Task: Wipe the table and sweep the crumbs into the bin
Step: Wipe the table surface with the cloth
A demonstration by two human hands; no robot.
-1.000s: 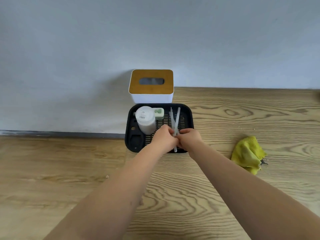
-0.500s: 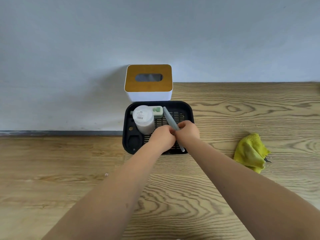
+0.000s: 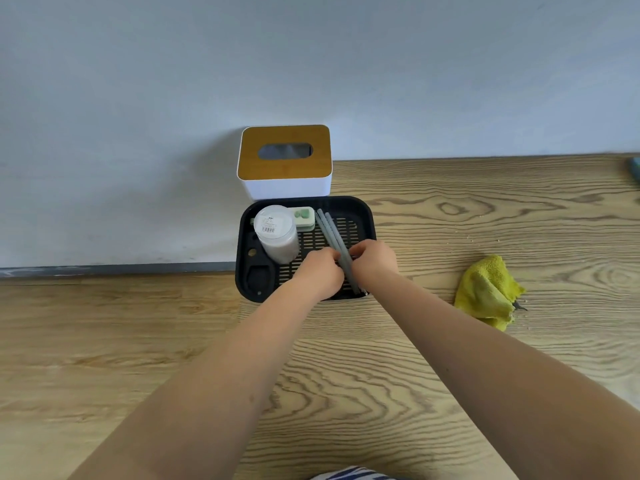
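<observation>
Tissue box (image 3: 284,161) behind black tray (image 3: 365,216)

Soft, even daylight, no glare. Faint shadow left of the white box (image 3: 286,157). Wide-angle bowing at edges; focus sharp.

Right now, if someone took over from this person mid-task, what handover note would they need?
Left hand and right hand both pinch the grey sticks over the black tray.
Yellow cloth lies crumpled on the wooden table to the right, untouched.
Crumbs are scattered behind the cloth.
Done: no wiping visible.
Left: set the sticks down, take the cloth, wipe, sweep crumbs into the bin; no bin is clearly in view.
</observation>
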